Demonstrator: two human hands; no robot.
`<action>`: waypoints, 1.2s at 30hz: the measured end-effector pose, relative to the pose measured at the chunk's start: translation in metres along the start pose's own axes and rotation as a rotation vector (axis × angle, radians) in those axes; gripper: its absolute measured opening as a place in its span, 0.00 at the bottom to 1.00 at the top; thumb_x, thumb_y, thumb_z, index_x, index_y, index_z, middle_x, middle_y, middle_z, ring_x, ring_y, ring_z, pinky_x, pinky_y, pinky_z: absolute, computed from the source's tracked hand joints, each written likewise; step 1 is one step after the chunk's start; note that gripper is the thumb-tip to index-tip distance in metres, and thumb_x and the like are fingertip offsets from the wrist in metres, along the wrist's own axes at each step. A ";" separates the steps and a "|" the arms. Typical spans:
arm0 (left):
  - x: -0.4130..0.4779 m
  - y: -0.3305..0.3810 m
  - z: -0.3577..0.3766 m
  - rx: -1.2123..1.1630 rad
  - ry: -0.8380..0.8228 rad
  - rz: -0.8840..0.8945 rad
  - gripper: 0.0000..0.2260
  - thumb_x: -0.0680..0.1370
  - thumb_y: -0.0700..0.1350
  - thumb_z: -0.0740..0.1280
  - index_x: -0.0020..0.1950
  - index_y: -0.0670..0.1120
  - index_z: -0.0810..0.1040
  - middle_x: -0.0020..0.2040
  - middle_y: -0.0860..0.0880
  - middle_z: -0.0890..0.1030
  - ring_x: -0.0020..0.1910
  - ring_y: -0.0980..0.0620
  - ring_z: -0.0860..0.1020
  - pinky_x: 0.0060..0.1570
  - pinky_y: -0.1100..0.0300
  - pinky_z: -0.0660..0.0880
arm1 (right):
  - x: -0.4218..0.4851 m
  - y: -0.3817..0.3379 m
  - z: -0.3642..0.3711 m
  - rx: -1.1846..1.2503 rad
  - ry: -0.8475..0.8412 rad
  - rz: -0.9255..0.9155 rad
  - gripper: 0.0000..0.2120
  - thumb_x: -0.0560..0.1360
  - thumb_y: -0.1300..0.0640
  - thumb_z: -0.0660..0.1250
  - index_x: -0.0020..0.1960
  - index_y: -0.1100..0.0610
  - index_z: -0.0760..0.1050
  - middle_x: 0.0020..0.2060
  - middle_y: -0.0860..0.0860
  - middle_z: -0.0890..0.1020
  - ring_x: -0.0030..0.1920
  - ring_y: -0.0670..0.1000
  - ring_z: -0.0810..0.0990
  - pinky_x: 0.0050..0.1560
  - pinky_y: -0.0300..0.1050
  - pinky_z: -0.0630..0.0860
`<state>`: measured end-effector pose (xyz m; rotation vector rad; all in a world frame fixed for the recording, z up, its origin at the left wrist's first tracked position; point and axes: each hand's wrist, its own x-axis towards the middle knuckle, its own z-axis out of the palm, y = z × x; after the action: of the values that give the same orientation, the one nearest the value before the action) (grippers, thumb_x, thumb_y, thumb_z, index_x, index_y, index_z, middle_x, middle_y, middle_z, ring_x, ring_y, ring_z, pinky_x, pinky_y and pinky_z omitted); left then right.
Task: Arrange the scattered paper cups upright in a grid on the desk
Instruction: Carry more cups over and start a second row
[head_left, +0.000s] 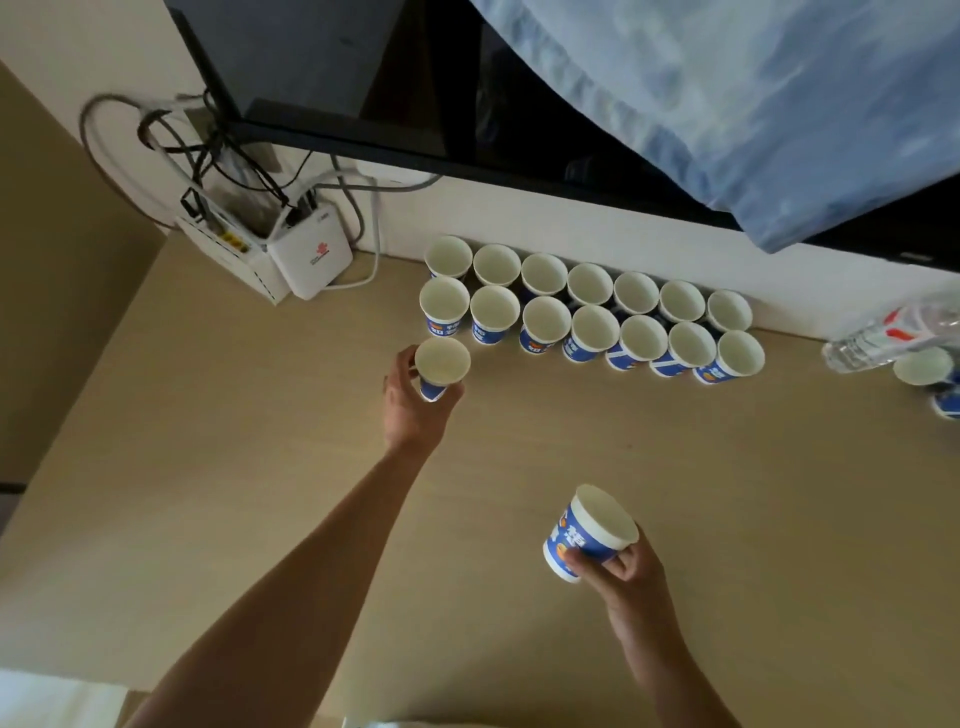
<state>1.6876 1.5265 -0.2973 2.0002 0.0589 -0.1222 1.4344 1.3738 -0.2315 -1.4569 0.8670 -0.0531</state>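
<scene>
In the head view, the left hand (415, 410) at centre frame is closed around an upright paper cup (440, 366), just below the left end of two rows of upright cups (589, 312) lined along the wall in the upper middle of the desk (260, 467). The right hand (623, 571), lower right of centre, pinches a tilted second cup (589, 530) above the desk, well apart from the rows. At the right edge a plastic bottle (883, 332) lies above two more cups (924, 366).

A white router box (311, 257) sits at the table's far left under tangled dark cables (208, 150). A clear plastic bottle (883, 335) lies far right, beneath a pale blue cloth (753, 104).
</scene>
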 end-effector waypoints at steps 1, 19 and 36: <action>0.003 -0.002 0.001 0.000 -0.003 0.002 0.30 0.64 0.51 0.77 0.64 0.51 0.72 0.57 0.53 0.80 0.55 0.48 0.78 0.50 0.43 0.78 | 0.001 0.000 -0.001 -0.004 0.005 -0.001 0.28 0.60 0.60 0.78 0.59 0.56 0.77 0.50 0.52 0.86 0.52 0.52 0.85 0.49 0.38 0.80; 0.030 -0.013 0.012 0.028 -0.009 0.040 0.30 0.66 0.45 0.79 0.65 0.51 0.71 0.57 0.51 0.79 0.56 0.47 0.78 0.49 0.41 0.79 | 0.022 -0.011 0.016 0.017 -0.052 -0.006 0.34 0.55 0.53 0.80 0.59 0.57 0.77 0.49 0.51 0.86 0.50 0.50 0.85 0.44 0.39 0.80; 0.024 -0.043 0.009 0.033 0.034 0.074 0.31 0.67 0.43 0.81 0.65 0.49 0.70 0.58 0.52 0.78 0.52 0.50 0.79 0.47 0.44 0.80 | 0.056 0.003 0.040 0.044 -0.089 -0.048 0.29 0.62 0.62 0.77 0.62 0.59 0.76 0.53 0.55 0.85 0.53 0.53 0.85 0.47 0.39 0.80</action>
<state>1.7064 1.5356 -0.3423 2.0348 0.0043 -0.0423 1.4938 1.3785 -0.2661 -1.4278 0.7545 -0.0430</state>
